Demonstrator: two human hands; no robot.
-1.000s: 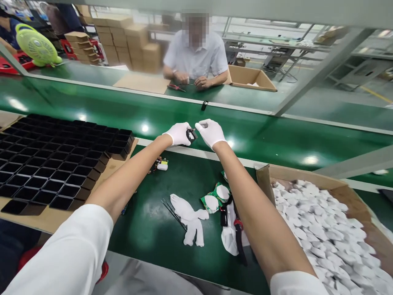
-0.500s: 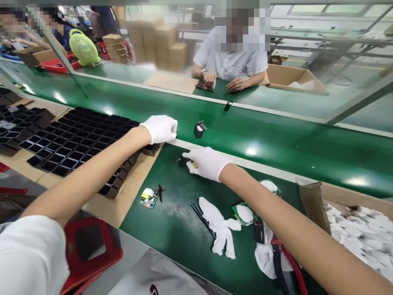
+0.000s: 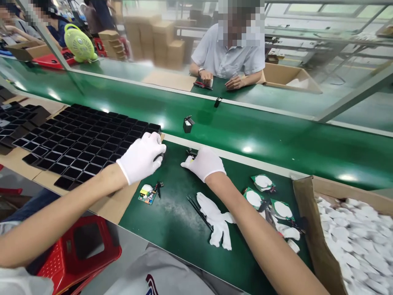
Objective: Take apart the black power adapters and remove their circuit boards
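My left hand (image 3: pixel 143 157), in a white glove, is at the right-hand corner of the rows of open black plastic cases (image 3: pixel 101 141). Its fingers and thumb curl round a black plastic case, mostly hidden by the glove. My right hand (image 3: pixel 207 164), also gloved, is closed on a small circuit board (image 3: pixel 192 160); only a yellow bit and black parts at its end show. Between me and the belt's far side, one black case (image 3: pixel 188 124) with a white piece inside stands on the green belt (image 3: pixel 245 139). Another circuit board (image 3: pixel 147 194) lies on the bench nearer me.
A spare white glove (image 3: pixel 215 219) and black tweezers (image 3: pixel 199 213) lie on the bench. Several boards with white pads (image 3: pixel 264 182) are at the right, beside a carton (image 3: pixel 307 213) of white pads. A co-worker (image 3: pixel 229 57) sits across the belt. A red stool (image 3: pixel 101 241) stands below.
My left hand has come back from the belt edge to the case rows and taken hold of a case. My right hand stays near the belt edge with the board. The case on the belt shifted slightly left.
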